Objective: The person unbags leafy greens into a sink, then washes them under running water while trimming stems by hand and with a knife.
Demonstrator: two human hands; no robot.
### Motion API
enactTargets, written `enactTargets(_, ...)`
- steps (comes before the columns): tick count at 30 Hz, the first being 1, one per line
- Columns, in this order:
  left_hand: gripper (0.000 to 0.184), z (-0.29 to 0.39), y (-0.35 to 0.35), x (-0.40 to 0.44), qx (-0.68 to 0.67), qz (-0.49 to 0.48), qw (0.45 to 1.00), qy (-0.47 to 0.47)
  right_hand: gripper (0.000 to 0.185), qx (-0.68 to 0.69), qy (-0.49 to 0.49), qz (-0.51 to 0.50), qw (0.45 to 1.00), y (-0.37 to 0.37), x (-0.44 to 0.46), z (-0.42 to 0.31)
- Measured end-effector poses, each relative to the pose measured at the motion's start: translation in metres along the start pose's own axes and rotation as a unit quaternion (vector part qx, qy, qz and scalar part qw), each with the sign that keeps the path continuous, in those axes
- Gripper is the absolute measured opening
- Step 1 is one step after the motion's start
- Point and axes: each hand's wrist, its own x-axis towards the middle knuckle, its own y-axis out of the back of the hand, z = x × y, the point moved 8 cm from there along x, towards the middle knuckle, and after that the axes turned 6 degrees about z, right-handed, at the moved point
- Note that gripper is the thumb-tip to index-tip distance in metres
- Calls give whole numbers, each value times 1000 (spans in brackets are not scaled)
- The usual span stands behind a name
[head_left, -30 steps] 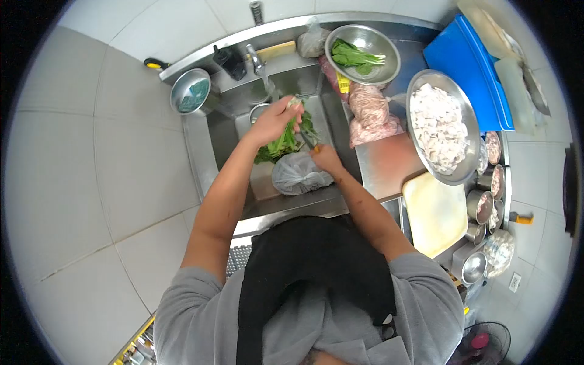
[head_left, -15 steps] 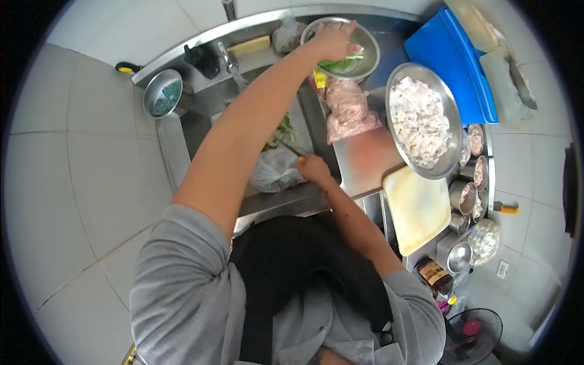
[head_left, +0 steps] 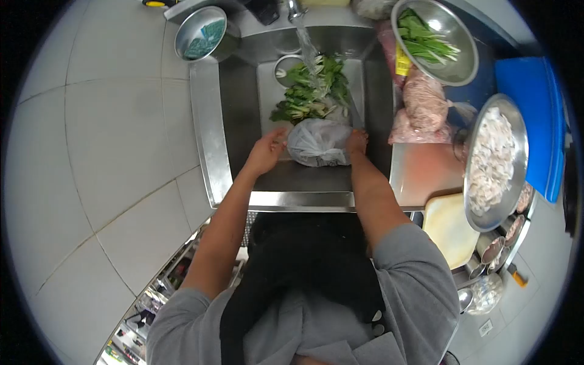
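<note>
My left hand [head_left: 266,152] is low in the steel sink [head_left: 210,134], fingers apart and holding nothing, just left of a white plastic bag [head_left: 319,143]. At the bag's right side my right hand [head_left: 358,143] is closed on a knife [head_left: 354,115]; its handle is mostly hidden and the blade points away from me. Leafy greens with pale stems [head_left: 310,91] lie in the sink beyond the bag. Water [head_left: 307,45] runs onto them from the tap [head_left: 296,11]. More cut greens [head_left: 424,39] rest in a steel bowl [head_left: 471,61] at the upper right.
Bagged minced meat [head_left: 424,103] sits right of the sink. Beyond it stand a large bowl of white pieces [head_left: 494,161], a pale cutting board [head_left: 449,228] and a blue bin [head_left: 529,121]. A steel pot [head_left: 182,42] with green-blue contents is at the upper left.
My left hand has left the bowl of greens and come back into the sink, left of the bag. The greens stay in the bowl. My view has shifted towards the sink.
</note>
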Motion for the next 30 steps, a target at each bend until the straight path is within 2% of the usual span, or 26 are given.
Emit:
enactTargets(2,42,-27,-5,-15,3,2,1000,31,43,-2,-24,24,999,10,-10,-10)
enactTargets(4,42,-49,-12,-25,2,11,999,46,47,-13,62,-4,998,62,-32,-57)
enactTargets(5,42,-62,-19,-27,2,12,999,51,47,-15,65,-8,998,45,-29,-69)
enactTargets(7,42,-90,-35,-29,-7,1,995,99,41,100,288,3,952,18,-25,-139)
enactTargets(8,40,-68,-32,-28,20,18,997,73,41,128,312,2,941,8,-22,-164)
enactTargets(10,38,-75,-41,-20,40,17,995,88,41,155,335,-5,930,-11,-23,-201)
enactTargets(12,36,-85,-48,-4,59,14,993,97,26,112,336,-30,935,-28,-16,-222)
enactTargets(14,34,-105,-62,21,104,-51,985,132,26,70,360,-47,929,-38,1,-236)
enactTargets(15,34,-113,-66,37,101,-53,985,132,26,31,384,-64,921,-45,4,-240)
enactTargets(16,34,-126,-69,55,129,-33,985,109,26,28,383,-65,921,-29,3,-241)
enactTargets(18,35,-143,-76,91,152,-12,985,83,30,148,246,-145,947,17,13,-231)
enactTargets(19,36,-144,-76,106,183,15,981,59,30,143,245,-143,948,23,18,-227)
enactTargets(21,37,-151,-87,139,208,41,977,30,43,244,142,-173,944,30,38,-206)
enactTargets(22,39,-157,-96,158,243,46,969,21,47,265,196,-127,936,49,37,-204)
enactTargets(23,41,-156,-100,174,278,55,959,12,47,261,198,-120,937,50,38,-201)
enactTargets(24,41,-156,-106,186,270,57,961,7,34,427,151,-127,883,52,38,-196)
enactTargets(25,43,-159,-109,198,249,57,966,33,24,579,101,-130,799,49,45,-187)
enactTargets(27,45,-151,-122,208,219,54,973,56,16,591,44,-187,783,19,71,-174)
enactTargets(29,53,-120,-106,205,249,222,943,10,15,446,149,-100,877,52,51,-182)
enactTargets(30,50,-103,-101,200,199,292,934,-51,15,434,152,-94,883,56,50,-184)
